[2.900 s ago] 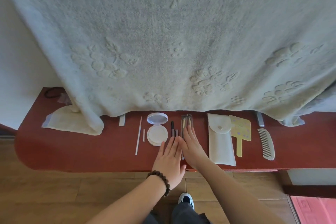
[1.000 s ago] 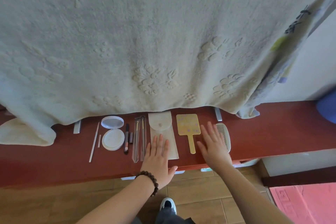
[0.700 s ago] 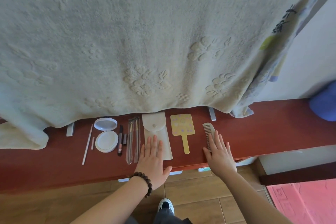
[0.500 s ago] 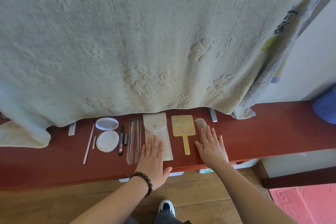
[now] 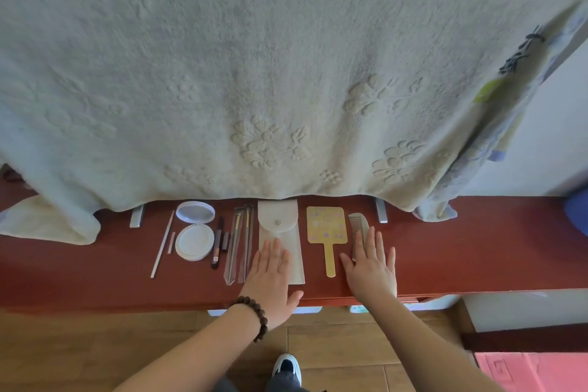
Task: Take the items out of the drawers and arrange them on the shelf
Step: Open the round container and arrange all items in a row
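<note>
A row of small items lies on the red wooden shelf [image 5: 477, 251]. From left: a thin white stick [image 5: 163, 243], an open round white compact [image 5: 194, 232], a dark pencil [image 5: 217, 243], clear-wrapped tools [image 5: 238, 242], a white snap pouch [image 5: 278, 226], a yellow hand mirror [image 5: 327, 227] and a pale comb [image 5: 358, 226]. My left hand [image 5: 270, 277], with a bead bracelet, lies flat on the pouch's lower end. My right hand [image 5: 370, 264] lies flat over the comb's lower part, fingers spread.
A large cream blanket [image 5: 254, 73] hangs over the back of the shelf, hiding whatever lies behind it. Two metal brackets [image 5: 381, 210] poke out under its hem. A blue object [image 5: 577, 216] sits at the far right. Wooden floor lies below.
My right hand slid the comb leftward until it lay next to the yellow mirror. My left hand moved from the wrapped tools onto the pouch and has stayed there.
</note>
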Available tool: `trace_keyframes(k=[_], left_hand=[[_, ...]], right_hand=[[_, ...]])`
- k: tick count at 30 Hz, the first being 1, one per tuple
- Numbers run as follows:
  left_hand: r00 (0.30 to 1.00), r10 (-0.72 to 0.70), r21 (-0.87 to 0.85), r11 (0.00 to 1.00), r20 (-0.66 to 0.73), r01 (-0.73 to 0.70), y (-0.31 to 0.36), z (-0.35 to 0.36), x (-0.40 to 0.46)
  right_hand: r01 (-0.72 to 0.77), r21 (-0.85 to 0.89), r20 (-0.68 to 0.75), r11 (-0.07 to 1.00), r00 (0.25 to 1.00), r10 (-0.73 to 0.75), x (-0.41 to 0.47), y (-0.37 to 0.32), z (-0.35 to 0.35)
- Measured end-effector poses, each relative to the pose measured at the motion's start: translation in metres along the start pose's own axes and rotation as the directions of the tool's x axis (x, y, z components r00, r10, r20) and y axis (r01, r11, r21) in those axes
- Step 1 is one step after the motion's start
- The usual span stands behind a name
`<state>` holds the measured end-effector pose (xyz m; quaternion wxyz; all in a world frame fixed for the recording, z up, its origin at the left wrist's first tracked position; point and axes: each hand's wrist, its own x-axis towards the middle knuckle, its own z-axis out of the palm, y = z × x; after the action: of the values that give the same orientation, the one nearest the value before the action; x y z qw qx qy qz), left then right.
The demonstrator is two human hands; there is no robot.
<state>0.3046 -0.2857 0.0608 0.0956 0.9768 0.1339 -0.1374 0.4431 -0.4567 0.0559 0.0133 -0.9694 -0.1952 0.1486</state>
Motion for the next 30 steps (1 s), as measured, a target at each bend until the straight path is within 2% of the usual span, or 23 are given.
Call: trace_keyframes(k=[3, 6, 10, 15, 21, 26, 30], left_hand=[[0.992, -0.053, -0.074, 0.996, -0.118, 0.045, 0.007, -0.008, 0.003], [0.973, -0.100, -0.077, 0.993, -0.206, 0.085, 0.013, -0.014, 0.012], [0.984, -0.113, -0.033, 0.993, -0.136, 0.109, 0.007, -0.013, 0.026], [0.997, -0.068, 0.041, 0.997, -0.028, 0.069, -0.004, -0.008, 0.035], [0.999, -0.036, 0.053, 0.998, -0.018, 0.037, -0.010, -0.009, 0.037], [0.999, -0.048, 0.042, 0.998, 0.000, 0.048, -0.008, -0.007, 0.035], [0.999, -0.021, 0.028, 0.999, -0.044, 0.022, -0.010, -0.011, 0.026]], right_hand=[[0.104, 0.015, -0.056, 0.994, 0.993, -0.103, -0.007, -0.015, 0.000], [0.231, 0.003, -0.045, 0.973, 0.972, -0.230, -0.011, -0.036, 0.003], [0.242, -0.003, 0.012, 0.970, 0.970, -0.242, -0.009, -0.044, 0.006], [0.212, -0.020, 0.048, 0.977, 0.976, -0.211, -0.008, -0.045, 0.009], [0.173, -0.017, 0.053, 0.985, 0.984, -0.172, -0.009, -0.053, 0.008], [0.205, -0.043, 0.070, 0.978, 0.977, -0.202, -0.008, -0.049, 0.006], [0.198, -0.043, 0.089, 0.979, 0.977, -0.193, -0.009, -0.048, 0.000]])
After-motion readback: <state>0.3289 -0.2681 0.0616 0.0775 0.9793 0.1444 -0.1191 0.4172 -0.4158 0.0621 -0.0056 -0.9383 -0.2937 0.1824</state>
